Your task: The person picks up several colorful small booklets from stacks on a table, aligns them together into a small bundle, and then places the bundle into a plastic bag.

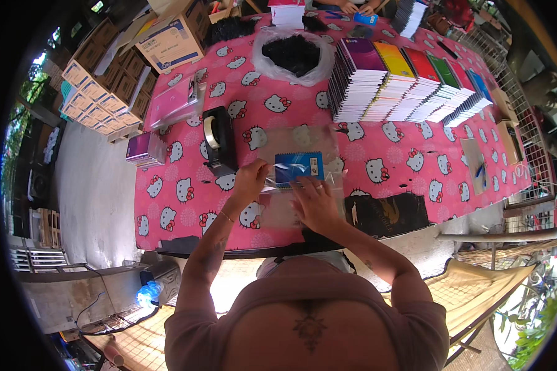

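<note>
A small blue spiral notebook [294, 162] lies on the table in front of me, with a clear plastic bag [319, 137] around or under it; I cannot tell exactly which. At the notebook's left side, the fingers of my left hand [252, 179] are pinched on the edge of the clear plastic. My right hand [317, 203] rests with its fingers stretched out over the notebook's lower edge. More clear plastic [278, 210] lies flat below the notebook. Left of my left hand stands a black tape dispenser [224, 145] with a roll of tape.
Tall stacks of spiral notebooks [359, 83] stand at the right back. A clear bag of black material [291, 55] sits at the back, near cartons [173, 40]. Small purple notebooks [145, 149] are stacked at left. A co-worker's hands [359, 8] show across the pink tablecloth [185, 210].
</note>
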Motion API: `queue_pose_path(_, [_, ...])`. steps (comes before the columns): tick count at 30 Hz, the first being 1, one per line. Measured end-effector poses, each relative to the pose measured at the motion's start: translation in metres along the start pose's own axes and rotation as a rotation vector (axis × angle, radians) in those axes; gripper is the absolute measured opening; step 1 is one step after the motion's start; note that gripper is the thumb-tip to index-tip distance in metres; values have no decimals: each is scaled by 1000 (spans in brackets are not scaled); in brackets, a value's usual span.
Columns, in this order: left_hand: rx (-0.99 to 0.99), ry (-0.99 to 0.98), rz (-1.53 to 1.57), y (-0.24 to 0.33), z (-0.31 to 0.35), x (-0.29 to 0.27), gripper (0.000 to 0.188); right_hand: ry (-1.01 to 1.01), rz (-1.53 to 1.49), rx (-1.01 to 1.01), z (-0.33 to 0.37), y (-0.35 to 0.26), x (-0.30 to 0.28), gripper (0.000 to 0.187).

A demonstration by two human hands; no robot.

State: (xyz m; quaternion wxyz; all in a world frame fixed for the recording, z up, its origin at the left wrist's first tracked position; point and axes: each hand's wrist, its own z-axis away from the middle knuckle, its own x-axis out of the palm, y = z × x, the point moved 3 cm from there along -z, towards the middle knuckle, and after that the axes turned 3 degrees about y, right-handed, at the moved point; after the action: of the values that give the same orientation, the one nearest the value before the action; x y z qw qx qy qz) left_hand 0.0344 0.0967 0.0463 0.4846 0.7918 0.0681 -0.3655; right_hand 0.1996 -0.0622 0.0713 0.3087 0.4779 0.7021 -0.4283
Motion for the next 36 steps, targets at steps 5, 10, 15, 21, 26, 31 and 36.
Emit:
queue_pose_path(5, [44, -82, -41, -5, -47, 4, 17, -49, 36, 45, 5, -11, 34, 60])
queue_pose_path(10, [236, -220, -102, -8, -121, 49, 13, -82, 31, 77, 4, -12, 41, 59])
queue_pose_path(15, [429, -292, -391, -26, -135, 77, 15, -91, 20, 87, 1, -14, 37, 64])
queue_pose_path(21, [517, -322, -450, -12, -137, 80, 20, -62, 38, 66, 3, -11, 31, 66])
queue_pose_path(26, [384, -271, -161, -14, -140, 69, 23, -93, 44, 29, -6, -10, 27, 63])
queue_pose_path(31, [282, -397, -190, 16, -116, 55, 20, -66, 38, -31, -5, 5, 32, 60])
queue_pose_path(36, [322, -220, -209, 52, -61, 33, 16, -79, 24, -45, -4, 6, 31, 57])
